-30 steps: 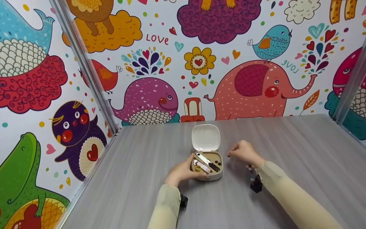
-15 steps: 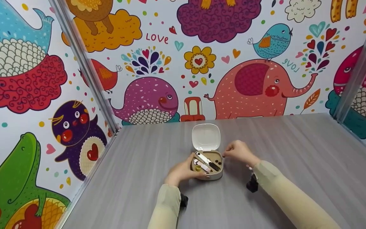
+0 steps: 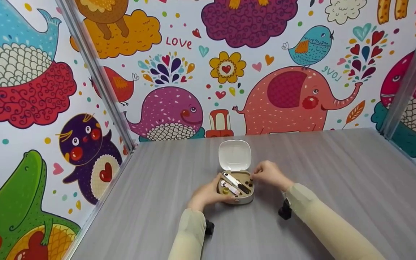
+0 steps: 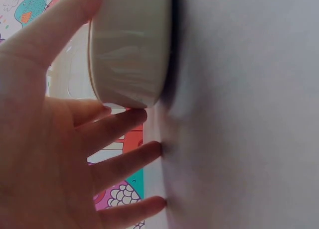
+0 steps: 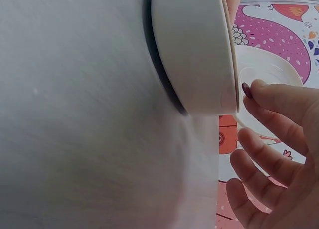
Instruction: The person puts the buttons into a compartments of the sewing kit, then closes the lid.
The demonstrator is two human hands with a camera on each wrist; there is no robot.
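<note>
A small beige case point(image 3: 235, 196) lies open mid-table, its white lid point(image 3: 234, 155) standing up at the back. Inside are a white and black tool point(image 3: 237, 182), a pink strip and a few dark round bits. My left hand point(image 3: 205, 195) grips the case's left side, thumb over the rim point(image 4: 129, 45), fingers point(image 4: 119, 162) down on the table. My right hand point(image 3: 271, 174) is at the case's right rim point(image 5: 192, 50). Its index fingertip holds a small dark red piece point(image 5: 246, 89) against the edge, in front of the lid point(image 5: 264, 69); the thumb is hidden.
The grey table point(image 3: 338, 173) is boxed in by cartoon-printed walls point(image 3: 287, 90) at the back and both sides, with metal posts point(image 3: 96, 76) in the corners. Black wrist mounts point(image 3: 285, 211) hang under both sleeves.
My right hand has moved left from the table to the case's right rim, carrying the dark piece at its fingertips. The left hand and the case have stayed put.
</note>
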